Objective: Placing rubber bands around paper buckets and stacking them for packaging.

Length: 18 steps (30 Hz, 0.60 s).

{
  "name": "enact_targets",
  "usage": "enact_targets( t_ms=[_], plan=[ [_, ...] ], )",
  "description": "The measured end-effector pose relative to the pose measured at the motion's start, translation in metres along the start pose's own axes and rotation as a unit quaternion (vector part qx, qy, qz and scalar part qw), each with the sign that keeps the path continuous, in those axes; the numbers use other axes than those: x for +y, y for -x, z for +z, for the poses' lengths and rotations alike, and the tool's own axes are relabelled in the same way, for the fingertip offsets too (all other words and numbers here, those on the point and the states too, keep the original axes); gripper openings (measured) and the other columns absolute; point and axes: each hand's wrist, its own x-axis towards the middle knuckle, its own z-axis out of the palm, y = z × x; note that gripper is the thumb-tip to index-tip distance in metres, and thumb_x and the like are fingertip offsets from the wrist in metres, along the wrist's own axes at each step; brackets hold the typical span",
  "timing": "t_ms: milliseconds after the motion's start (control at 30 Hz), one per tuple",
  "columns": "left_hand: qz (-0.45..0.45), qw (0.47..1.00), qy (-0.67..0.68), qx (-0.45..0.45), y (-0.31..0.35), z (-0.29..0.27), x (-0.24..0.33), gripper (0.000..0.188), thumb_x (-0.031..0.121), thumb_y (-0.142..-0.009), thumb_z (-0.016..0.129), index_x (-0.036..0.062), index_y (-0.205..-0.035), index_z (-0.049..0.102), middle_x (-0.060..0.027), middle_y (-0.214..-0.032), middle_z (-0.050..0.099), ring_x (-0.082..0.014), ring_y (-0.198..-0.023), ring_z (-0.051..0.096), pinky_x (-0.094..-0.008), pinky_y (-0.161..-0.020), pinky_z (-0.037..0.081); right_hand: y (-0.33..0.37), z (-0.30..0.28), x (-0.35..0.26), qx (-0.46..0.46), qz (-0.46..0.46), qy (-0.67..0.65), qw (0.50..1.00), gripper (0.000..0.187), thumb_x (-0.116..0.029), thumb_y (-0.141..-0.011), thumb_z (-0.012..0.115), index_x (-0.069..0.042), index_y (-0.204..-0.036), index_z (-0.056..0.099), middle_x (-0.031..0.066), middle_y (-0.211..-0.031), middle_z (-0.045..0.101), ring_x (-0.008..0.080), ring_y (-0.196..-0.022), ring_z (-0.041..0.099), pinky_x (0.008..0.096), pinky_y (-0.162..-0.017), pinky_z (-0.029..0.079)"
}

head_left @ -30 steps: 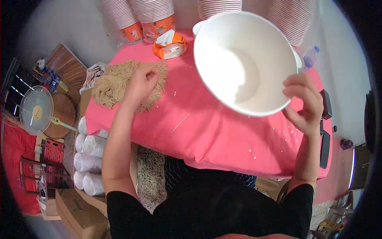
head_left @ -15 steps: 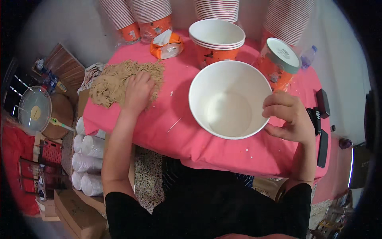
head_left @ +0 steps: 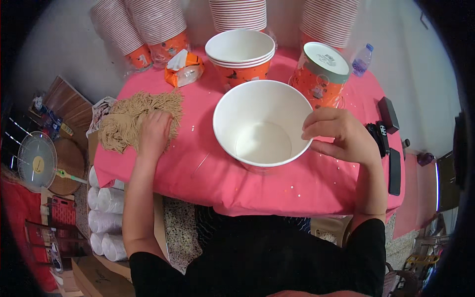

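Observation:
My left hand [head_left: 155, 132] rests at the right part of a loose heap of tan cords [head_left: 118, 129], its fingers bent and closed on some strands. The fingertips are partly hidden. In front of me a large white-lined paper bucket [head_left: 264, 141] stands with its mouth up, and nothing shows inside it. My right hand [head_left: 341, 133] is at the bucket's right rim, fingers over the edge and thumb on the outside. Behind it stands a short nest of orange paper buckets [head_left: 242, 74], mouths up. To the right, an orange bucket [head_left: 321, 84] stands upside down, its base upward.
Tall stacks of buckets [head_left: 237, 15] line the wall. An orange tissue pack [head_left: 184, 69] lies at the back left, a plastic bottle [head_left: 362, 60] at the back right. Black devices [head_left: 383, 136] lie along the right edge of the pink tablecloth [head_left: 232, 190]. Wrapped white cups [head_left: 110, 199] fill a box at left.
The whole view has shifted, so the table's things appear farther left. Both hands stay nearly as they were, the left on the cords and the right at the bucket's rim.

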Motion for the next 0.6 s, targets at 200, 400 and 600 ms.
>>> enact_targets(
  t_ms=[200,400,600],
  plan=[
    [-0.130,0.928,0.349,0.023,-0.017,-0.027,0.058,0.024,0.007,-0.089,0.059,0.0014,-0.112,0.058,-0.0118,-0.101,0.061,-0.0238,-0.093,0.061,-0.0326,-0.082,0.049,-0.003,0.005,0.000,0.113,0.057,-0.109,0.986,0.014,-0.008,-0.085,0.067,0.001,-0.094,0.062,0.0079,-0.090,0.060,0.0180,-0.080,0.061,0.0281,-0.067,0.048],
    [-0.124,0.813,0.563,0.080,-0.047,-0.048,0.106,0.034,0.007,-0.093,0.054,0.0001,-0.126,0.053,-0.0102,-0.123,0.057,-0.0177,-0.111,0.056,-0.0307,-0.095,0.045,-0.005,0.007,0.015,0.133,0.109,-0.216,0.961,0.013,-0.008,-0.093,0.059,0.001,-0.102,0.058,0.0025,-0.093,0.058,0.0094,-0.086,0.056,0.0245,-0.074,0.046],
    [-0.054,0.689,0.723,0.020,-0.057,-0.034,0.113,0.022,0.010,-0.098,0.052,-0.0005,-0.116,0.056,-0.0048,-0.102,0.062,-0.0120,-0.096,0.060,-0.0264,-0.086,0.047,-0.003,0.009,0.046,0.136,0.118,-0.355,0.917,0.012,-0.008,-0.093,0.057,-0.001,-0.102,0.057,-0.0002,-0.092,0.057,0.0073,-0.086,0.054,0.0245,-0.076,0.046]
  ],
)
